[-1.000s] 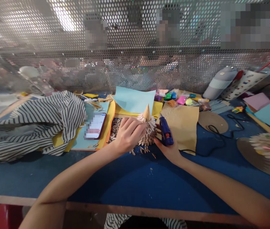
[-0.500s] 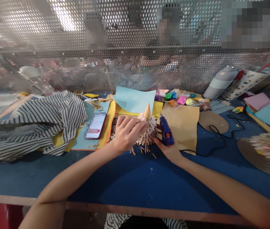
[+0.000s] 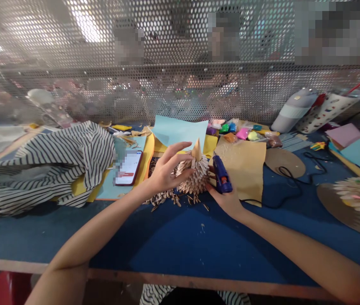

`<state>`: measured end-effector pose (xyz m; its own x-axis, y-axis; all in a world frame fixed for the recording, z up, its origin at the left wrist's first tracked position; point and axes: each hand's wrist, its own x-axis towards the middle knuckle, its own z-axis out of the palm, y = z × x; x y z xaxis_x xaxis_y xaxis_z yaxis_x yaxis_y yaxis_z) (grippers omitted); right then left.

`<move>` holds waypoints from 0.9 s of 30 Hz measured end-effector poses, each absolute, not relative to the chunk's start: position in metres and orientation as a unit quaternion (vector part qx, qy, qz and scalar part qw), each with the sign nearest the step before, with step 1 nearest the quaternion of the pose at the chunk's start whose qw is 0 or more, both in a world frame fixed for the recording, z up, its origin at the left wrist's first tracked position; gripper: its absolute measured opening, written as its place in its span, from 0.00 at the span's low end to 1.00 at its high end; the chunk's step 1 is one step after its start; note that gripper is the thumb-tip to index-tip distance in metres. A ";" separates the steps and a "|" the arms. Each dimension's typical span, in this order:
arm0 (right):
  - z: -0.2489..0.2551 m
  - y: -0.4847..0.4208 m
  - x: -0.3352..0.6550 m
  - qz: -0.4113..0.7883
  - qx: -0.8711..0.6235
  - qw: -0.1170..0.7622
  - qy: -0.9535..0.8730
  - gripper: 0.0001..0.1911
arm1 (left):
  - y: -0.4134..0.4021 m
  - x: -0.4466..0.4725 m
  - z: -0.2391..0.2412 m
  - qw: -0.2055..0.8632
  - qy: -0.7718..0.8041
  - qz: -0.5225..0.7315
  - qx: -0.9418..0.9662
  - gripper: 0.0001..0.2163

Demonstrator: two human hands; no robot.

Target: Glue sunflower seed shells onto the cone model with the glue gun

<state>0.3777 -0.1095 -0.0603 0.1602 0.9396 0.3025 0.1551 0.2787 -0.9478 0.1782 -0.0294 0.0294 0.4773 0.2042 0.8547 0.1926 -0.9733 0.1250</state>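
A paper cone covered in pale seeds (image 3: 196, 176) stands on the blue table (image 3: 173, 241) with its bare tan tip up. My left hand (image 3: 165, 171) is at its left side, fingers spread apart, fingertips touching the seeds near the top. My right hand (image 3: 227, 197) is wrapped around a blue glue gun (image 3: 220, 174), its nozzle pointing at the cone's right side. Loose seeds (image 3: 167, 197) lie scattered at the cone's base.
A phone (image 3: 128, 167) lies on coloured paper to the left, beside striped cloth (image 3: 46, 163). Tan paper (image 3: 246, 165), small clay bags (image 3: 240, 132), cardboard discs, a black cord (image 3: 288, 182) and another seed-covered piece (image 3: 358, 195) lie to the right. A perforated metal screen stands behind.
My left hand has lifted off the cone and opened its fingers, baring more of the seeds and the loose pile below. The right hand and glue gun stayed put.
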 end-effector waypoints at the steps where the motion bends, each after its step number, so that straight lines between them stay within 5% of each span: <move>1: -0.060 -0.109 0.378 0.341 -0.496 0.578 -0.551 0.23 | -0.029 0.179 0.028 0.006 0.110 0.501 0.859 0.11; 27: -0.060 -0.110 0.379 0.335 -0.501 0.571 -0.558 0.23 | -0.028 0.185 0.024 0.031 0.104 0.538 0.836 0.04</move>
